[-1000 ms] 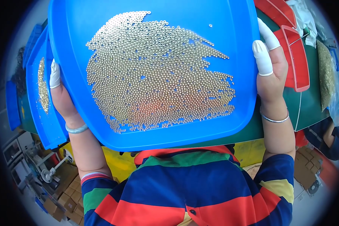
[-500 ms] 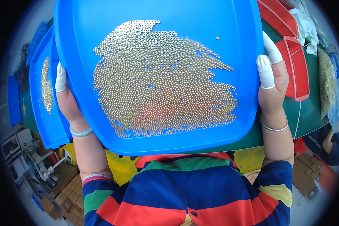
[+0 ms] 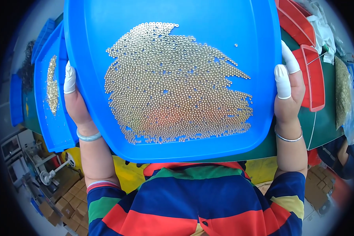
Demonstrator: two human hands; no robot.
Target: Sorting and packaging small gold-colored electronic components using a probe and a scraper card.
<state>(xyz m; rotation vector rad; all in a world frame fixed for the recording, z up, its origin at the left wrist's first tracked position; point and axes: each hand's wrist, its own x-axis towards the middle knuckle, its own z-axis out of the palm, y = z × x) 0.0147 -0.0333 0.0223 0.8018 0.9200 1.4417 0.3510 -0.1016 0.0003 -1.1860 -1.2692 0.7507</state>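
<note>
The blue tray (image 3: 177,154), filling the upper centre of the frame, has drifted slightly rightward, its side rims pinched in the grip of the left hand (image 3: 77,105) and right hand (image 3: 290,103), while the metallic beads (image 3: 177,84) keep their layout, suggesting steady handling.

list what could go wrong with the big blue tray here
The large blue tray is held only at its sides by the left hand and right hand, so uneven lifting might slide the loose metallic pieces toward one edge.

The lone piece lying apart might roll.

A spill leftward could mix into the smaller blue tray's gold-coloured heap.
</note>
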